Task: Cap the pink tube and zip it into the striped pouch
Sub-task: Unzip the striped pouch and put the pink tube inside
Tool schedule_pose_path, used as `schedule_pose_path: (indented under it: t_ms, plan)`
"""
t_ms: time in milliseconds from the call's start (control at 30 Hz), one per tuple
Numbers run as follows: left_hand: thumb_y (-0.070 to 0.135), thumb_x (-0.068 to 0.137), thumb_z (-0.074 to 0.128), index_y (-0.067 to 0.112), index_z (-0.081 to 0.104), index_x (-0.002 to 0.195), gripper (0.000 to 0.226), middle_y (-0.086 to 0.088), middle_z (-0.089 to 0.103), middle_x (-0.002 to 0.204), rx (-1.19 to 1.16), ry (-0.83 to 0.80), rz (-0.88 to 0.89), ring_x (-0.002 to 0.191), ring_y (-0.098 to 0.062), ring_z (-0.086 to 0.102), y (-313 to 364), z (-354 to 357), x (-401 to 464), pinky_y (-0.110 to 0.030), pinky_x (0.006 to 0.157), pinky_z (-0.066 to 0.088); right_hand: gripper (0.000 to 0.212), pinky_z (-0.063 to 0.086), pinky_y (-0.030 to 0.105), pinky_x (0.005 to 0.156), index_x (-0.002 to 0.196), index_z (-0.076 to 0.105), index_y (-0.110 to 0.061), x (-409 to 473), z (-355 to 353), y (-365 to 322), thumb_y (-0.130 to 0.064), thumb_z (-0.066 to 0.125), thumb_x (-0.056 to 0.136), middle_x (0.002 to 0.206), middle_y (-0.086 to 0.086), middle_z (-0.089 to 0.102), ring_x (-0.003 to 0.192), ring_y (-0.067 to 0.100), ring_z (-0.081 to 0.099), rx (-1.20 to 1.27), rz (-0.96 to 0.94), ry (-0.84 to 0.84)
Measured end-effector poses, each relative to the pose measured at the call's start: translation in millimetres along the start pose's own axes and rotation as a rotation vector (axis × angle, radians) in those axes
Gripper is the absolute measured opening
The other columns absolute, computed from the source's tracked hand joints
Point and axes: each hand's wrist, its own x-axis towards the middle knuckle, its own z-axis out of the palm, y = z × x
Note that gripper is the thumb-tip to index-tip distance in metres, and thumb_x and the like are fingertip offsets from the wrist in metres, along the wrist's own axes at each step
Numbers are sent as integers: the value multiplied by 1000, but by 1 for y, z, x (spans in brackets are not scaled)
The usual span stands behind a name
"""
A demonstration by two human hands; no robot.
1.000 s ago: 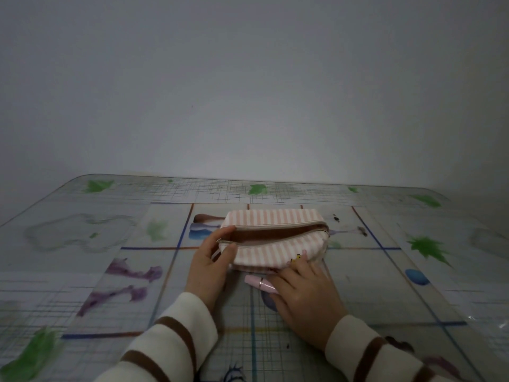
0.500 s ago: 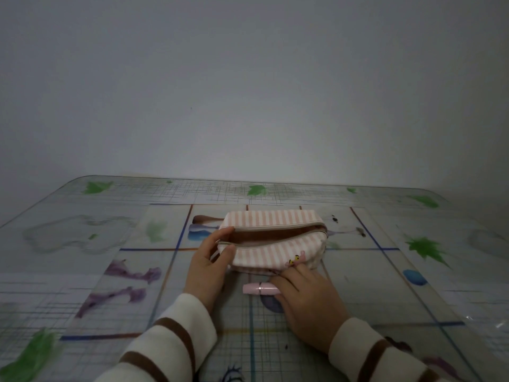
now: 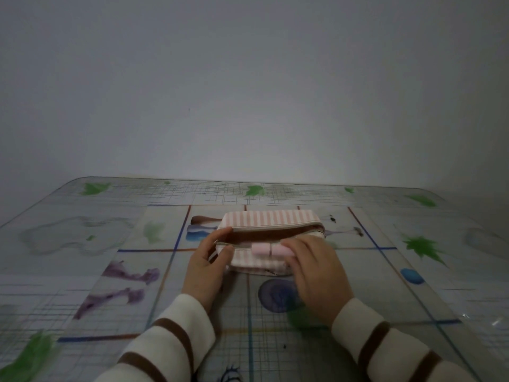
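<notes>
The pink-and-white striped pouch (image 3: 271,219) lies on the table with its zipper open and its dark inside showing. My left hand (image 3: 208,260) pinches the pouch's left end, thumb and fingers on either side of the opening. My right hand (image 3: 314,267) grips the pink tube (image 3: 265,249), which lies level in front of the pouch's near wall, just below the opening. The cap is on the tube; a thin ring shows at the joint.
A glass-topped table (image 3: 413,285) with printed green leaves, purple smears and blue lines carries everything. A plain grey wall rises behind its far edge. My striped sleeves reach in from the bottom.
My right hand has lifted the pink tube off the table, from in front of the pouch up to its near wall by the opening. My left hand has kept its hold on the pouch.
</notes>
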Motion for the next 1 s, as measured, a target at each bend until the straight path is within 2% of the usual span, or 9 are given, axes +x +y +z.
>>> schedule_pose_path:
  t_ms: [67,200,433,467,567,700,867,933,1000]
  plan:
    - [16,88,58,46,61,110,37,-11,65,115,6,4,1,93,-14,62,0,0,0,-19,73,48,23,46,29,77,106,62,-9,13,-5,4,-16,51,87,97,9,66,82,25,62,-5,60,2]
    - [17,88,58,44,60,111,36,-17,62,116,4,0,1,85,-10,59,0,0,0,-12,65,48,22,49,36,69,105,63,-10,30,-8,7,-10,65,83,97,10,64,77,30,61,-14,122,-118]
    - [11,89,56,37,59,117,39,1,59,126,49,10,37,101,10,53,7,1,-3,4,70,41,26,40,32,72,118,54,-23,46,-3,11,-26,48,93,114,2,55,95,28,56,-58,211,-400]
    - [10,89,56,35,59,118,39,2,58,127,48,10,43,103,10,53,8,1,-3,4,71,40,26,40,33,72,118,53,-25,49,-2,11,-28,48,93,115,1,53,97,28,56,-66,234,-446]
    - [7,88,56,35,58,118,40,0,59,128,46,7,56,113,-7,55,11,2,-5,-2,79,45,26,44,36,72,117,55,-26,58,0,10,-27,45,93,115,0,53,96,27,57,-71,265,-539]
    - [7,89,56,34,56,120,41,-2,58,129,39,-11,44,118,-15,54,14,2,-6,-23,96,46,23,48,38,73,110,62,-23,68,4,6,-20,49,91,112,1,56,94,26,60,-51,279,-644]
    - [3,88,56,29,56,120,41,-5,58,129,40,1,53,117,-15,54,17,3,-7,-1,80,43,18,52,43,80,101,66,-18,74,6,1,-16,55,87,106,4,65,94,28,62,-67,304,-735]
    - [3,88,56,30,56,120,41,-4,57,129,31,-6,51,117,-15,54,18,3,-7,-4,84,44,20,50,39,80,102,64,-13,77,7,-1,-11,53,85,107,8,64,97,31,61,-139,293,-783]
    - [3,88,55,29,55,121,42,-4,57,130,24,-16,49,117,-15,55,20,3,-8,-16,92,46,21,47,38,75,100,61,-9,80,8,-5,-5,49,84,107,12,63,97,33,61,-197,268,-816]
